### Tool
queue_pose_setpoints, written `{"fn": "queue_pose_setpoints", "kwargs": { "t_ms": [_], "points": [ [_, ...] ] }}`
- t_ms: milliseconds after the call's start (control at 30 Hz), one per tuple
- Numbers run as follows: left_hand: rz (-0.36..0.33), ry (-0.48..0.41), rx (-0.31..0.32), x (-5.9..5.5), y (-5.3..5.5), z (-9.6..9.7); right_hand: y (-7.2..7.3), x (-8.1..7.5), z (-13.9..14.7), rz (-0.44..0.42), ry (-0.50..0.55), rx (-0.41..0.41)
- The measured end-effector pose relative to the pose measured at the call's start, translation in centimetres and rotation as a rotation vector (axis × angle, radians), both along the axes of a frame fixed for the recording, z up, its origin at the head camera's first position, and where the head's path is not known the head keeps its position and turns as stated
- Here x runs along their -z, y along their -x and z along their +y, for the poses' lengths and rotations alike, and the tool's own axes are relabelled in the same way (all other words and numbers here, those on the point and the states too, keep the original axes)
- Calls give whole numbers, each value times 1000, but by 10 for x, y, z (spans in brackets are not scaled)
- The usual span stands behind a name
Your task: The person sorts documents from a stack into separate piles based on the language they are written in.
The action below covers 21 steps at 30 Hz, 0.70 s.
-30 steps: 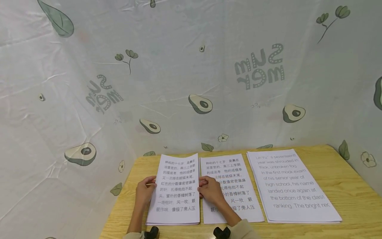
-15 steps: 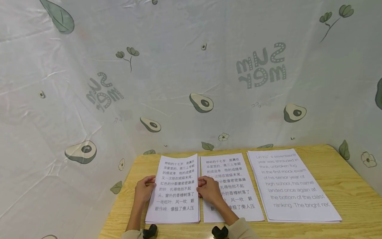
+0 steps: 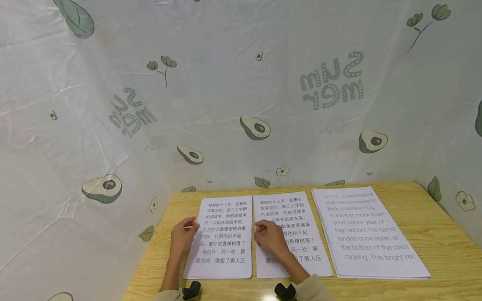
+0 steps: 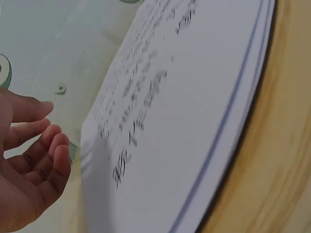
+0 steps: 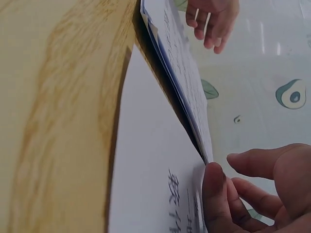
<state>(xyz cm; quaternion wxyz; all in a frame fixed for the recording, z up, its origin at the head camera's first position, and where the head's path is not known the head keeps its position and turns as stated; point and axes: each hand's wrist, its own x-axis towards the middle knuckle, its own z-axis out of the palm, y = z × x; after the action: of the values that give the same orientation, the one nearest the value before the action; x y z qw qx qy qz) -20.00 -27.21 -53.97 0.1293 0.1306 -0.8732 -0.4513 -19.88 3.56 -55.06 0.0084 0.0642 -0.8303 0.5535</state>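
Observation:
A left stack of paper sheets (image 3: 226, 234) printed in Chinese characters lies flat on the table. At its left edge hovers my left hand (image 3: 182, 236), fingers loosely bent; the left wrist view shows the hand (image 4: 36, 160) apart from the paper with nothing in it. My right hand (image 3: 272, 237) is over the left part of the middle paper sheets (image 3: 312, 255) and covers some of their print. In the right wrist view, the thumb and fingers of the right hand (image 5: 257, 189) are apart and hold nothing; whether a fingertip touches the paper, I cannot tell.
To the right lies a stack of English-printed sheets (image 3: 369, 234), its edges slightly uneven. All the stacks stand on a wooden table (image 3: 452, 259). A pale curtain (image 3: 211, 83) with avocado prints hangs behind and at the sides.
Both hands have let go of the left stack's edges, the right one drawing slightly rightward. The stack's top sheet, earlier bowed at the far end, now lies flatter. The head view has shifted slightly.

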Motion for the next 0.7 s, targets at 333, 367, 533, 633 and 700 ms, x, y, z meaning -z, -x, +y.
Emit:
{"fn": "queue_pose_setpoints", "kwargs": {
  "t_ms": [333, 367, 533, 633, 700],
  "points": [
    [2, 5, 71, -6, 4, 48, -5, -10, 33, -61, 26, 40],
    [3, 1, 82, -6, 4, 53, -5, -11, 38, -66, 24, 47],
    [-3, -35, 124, -3, 6, 76, -6, -14, 62, -80, 1, 73],
    [-20, -61, 144, 0, 7, 90, -7, -14, 78, -91, -22, 96],
    [-30, -60, 160, 2, 9, 100, -8, -15, 88, -95, -44, 108]
  ]
}}
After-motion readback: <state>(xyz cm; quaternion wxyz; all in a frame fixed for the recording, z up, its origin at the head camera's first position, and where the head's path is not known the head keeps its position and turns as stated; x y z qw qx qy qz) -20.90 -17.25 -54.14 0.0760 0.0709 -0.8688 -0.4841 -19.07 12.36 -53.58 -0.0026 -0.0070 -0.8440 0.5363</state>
